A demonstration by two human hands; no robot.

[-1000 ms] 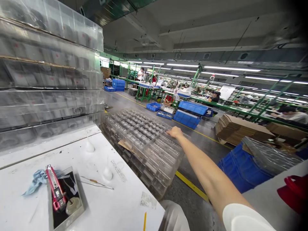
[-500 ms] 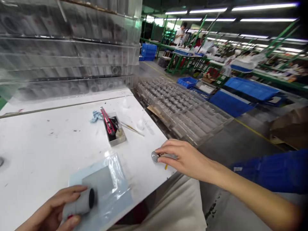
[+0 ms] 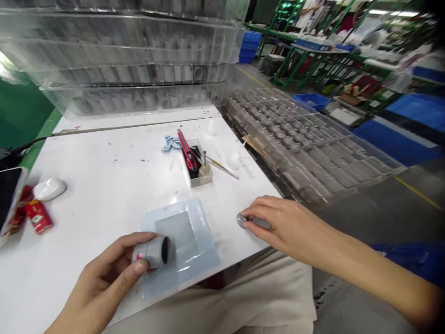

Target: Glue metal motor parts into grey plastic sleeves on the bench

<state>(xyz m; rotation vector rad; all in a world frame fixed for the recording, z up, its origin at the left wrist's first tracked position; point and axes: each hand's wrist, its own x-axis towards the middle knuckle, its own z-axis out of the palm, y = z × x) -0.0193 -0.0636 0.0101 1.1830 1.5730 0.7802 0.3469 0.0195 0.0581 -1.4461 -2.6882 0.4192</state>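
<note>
Landmark: a pale blue translucent plastic sheet (image 3: 203,250) with a grey square at its centre, lying on a white scuffed work surface (image 3: 114,153)
left hand (image 3: 102,283): grasping a grey hollow cylindrical tube (image 3: 151,252), fingers and thumb wrapped around it, just above the sheet's near corner
right hand (image 3: 283,225): fingertips closed on a small silver round-headed metal part (image 3: 241,220), just beside the sheet's right edge, near the surface's edge
Beyond the sheet: a shallow metal tray (image 3: 202,182) holding a red-and-black utility knife (image 3: 187,149); a crumpled light blue cloth (image 3: 170,144) beside it
Left of the sheet: a white computer mouse (image 3: 49,189); a small red tin (image 3: 39,216)
Right of the sheet, beyond the surface: stacked clear plastic trays (image 3: 302,139) filled with small metal parts
</note>
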